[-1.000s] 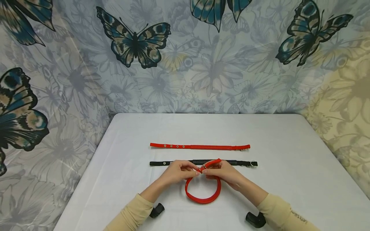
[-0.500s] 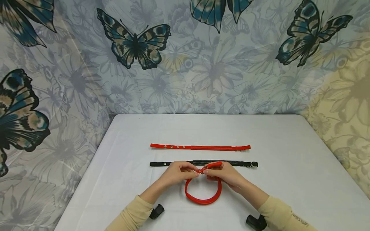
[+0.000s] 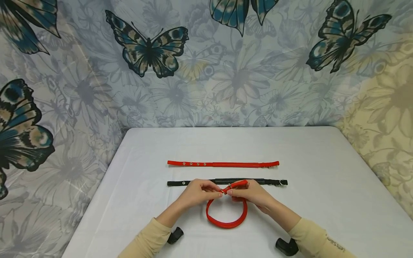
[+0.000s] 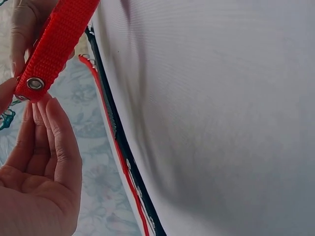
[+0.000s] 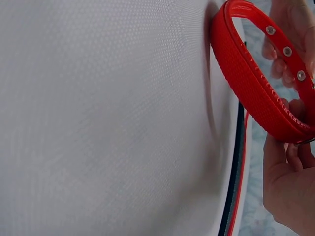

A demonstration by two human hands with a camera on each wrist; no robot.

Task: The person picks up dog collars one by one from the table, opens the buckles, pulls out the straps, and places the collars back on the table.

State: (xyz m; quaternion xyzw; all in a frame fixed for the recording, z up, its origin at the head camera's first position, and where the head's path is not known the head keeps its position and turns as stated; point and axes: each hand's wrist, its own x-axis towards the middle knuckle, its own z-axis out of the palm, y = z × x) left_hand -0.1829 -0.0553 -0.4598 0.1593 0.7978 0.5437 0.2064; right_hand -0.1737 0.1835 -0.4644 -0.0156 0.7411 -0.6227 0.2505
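Note:
A red collar point(image 3: 226, 225) is bent into a ring over the near part of the table, with its ends between the two hands. My left hand point(image 3: 201, 190) pinches it on the left of the joint, and my right hand point(image 3: 253, 193) grips it on the right. One end of the strap sticks out past the right fingers. Close up in the left wrist view, the webbing of the collar point(image 4: 59, 49) has a metal eyelet near the fingertips. Several eyelets line the collar point(image 5: 246, 93) in the right wrist view. Fingers mostly cover the buckle area.
Straight across the white table point(image 3: 145, 143) lies a second red collar point(image 3: 232, 165). Parallel to it, nearer the hands, lies a black collar point(image 3: 258, 181), partly hidden behind the fingers. Black wrist cameras sit by both cuffs. A butterfly-patterned cloth point(image 3: 200, 96) hangs behind.
The protruding strap end in the right hand has dipped slightly since the first frame. Otherwise both hands keep their place, and the collars on the table lie as before.

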